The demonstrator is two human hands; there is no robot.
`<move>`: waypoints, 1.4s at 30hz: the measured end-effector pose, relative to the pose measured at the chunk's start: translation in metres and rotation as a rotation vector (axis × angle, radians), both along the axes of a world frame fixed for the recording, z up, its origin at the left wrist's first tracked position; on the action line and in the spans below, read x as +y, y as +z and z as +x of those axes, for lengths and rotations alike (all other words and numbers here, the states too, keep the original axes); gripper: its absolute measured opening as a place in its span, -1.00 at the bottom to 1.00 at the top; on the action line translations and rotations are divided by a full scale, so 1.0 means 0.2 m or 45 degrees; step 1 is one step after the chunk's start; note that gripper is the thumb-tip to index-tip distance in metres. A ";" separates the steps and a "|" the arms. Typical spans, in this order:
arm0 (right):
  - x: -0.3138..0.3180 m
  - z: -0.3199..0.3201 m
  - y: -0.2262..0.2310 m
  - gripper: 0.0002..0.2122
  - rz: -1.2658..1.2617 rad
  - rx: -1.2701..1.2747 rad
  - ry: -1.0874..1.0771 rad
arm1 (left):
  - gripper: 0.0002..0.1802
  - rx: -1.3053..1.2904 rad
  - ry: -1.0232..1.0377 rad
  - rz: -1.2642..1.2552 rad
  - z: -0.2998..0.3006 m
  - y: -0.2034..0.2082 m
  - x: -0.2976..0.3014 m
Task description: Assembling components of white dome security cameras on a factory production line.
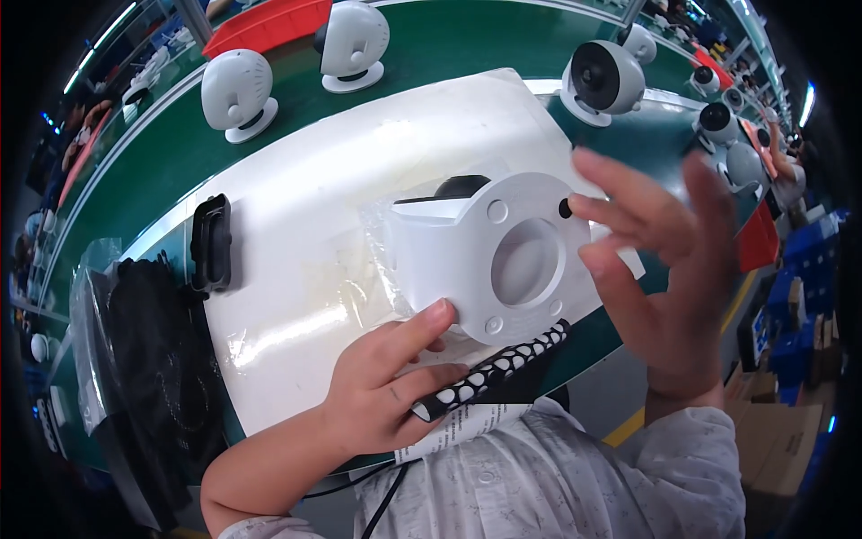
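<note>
A white device lies tipped in front of me on a clear plastic bag, its round base facing me. Shallow round recesses ring the base's rim, and a small black round pad sits at its upper right. One fingertip of my right hand touches that pad, the other fingers spread apart. My left hand rests its index finger against the lower edge of the device. Its lower fingers hold a curved black strip with white dots just below the base.
Under the device lies a white board on a green bench. White round-headed devices on stands line the far side near a red bin. A black tray and black bags are at left. Cardboard boxes stand at right.
</note>
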State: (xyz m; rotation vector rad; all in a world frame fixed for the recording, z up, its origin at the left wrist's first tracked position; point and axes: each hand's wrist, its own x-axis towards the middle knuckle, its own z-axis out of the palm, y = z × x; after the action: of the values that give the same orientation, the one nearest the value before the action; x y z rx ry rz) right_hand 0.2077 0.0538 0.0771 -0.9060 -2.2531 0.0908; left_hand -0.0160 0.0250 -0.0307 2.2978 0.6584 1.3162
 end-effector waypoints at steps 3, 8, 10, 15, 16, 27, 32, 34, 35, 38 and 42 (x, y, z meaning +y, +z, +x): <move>0.03 -0.04 0.01 -0.26 0.154 -0.006 -0.117 | -0.68 -0.019 -0.001 0.010 0.01 0.01 0.00; 0.12 -0.14 -0.01 -0.39 -0.279 0.343 0.203 | -0.69 0.032 -0.050 0.013 -0.01 0.01 0.01; 0.10 -0.16 -0.01 -0.49 -0.586 0.530 0.156 | -0.69 0.077 -0.086 0.030 -0.02 0.01 0.02; 0.06 -0.15 0.05 -0.57 -0.448 0.239 0.020 | -0.69 0.048 -0.090 0.042 -0.01 0.00 0.01; 0.04 -0.15 0.05 -0.60 -0.242 0.031 -0.035 | -0.69 0.049 -0.087 0.040 -0.01 0.00 0.01; -0.08 -0.09 -0.19 -0.85 -0.211 0.164 0.011 | -0.75 0.003 -0.112 -0.002 0.00 -0.01 0.01; -0.10 -0.11 -0.18 -0.86 -0.162 0.048 -0.045 | -0.72 -0.010 -0.101 -0.026 0.01 0.00 0.01; -0.11 -0.11 -0.18 -0.85 -0.135 0.045 -0.066 | -0.71 -0.027 -0.099 -0.046 0.01 -0.01 0.01; -0.13 -0.10 -0.17 -0.84 -0.082 -0.065 -0.114 | -0.71 -0.043 -0.097 -0.064 0.01 -0.01 0.01; -0.20 -0.10 -0.15 -0.77 0.016 -0.315 -0.209 | -0.70 -0.093 -0.089 -0.093 0.02 0.00 0.00; -0.27 -0.11 -0.20 -0.72 0.071 -0.351 -0.321 | -0.72 -0.097 -0.087 -0.080 0.02 0.00 0.00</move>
State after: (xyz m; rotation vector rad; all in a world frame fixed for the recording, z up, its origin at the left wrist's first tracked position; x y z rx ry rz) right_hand 0.1859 0.0002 0.0373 -1.2260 -2.3533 -0.2222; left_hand -0.0119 0.0242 -0.0313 2.1894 0.5823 1.3252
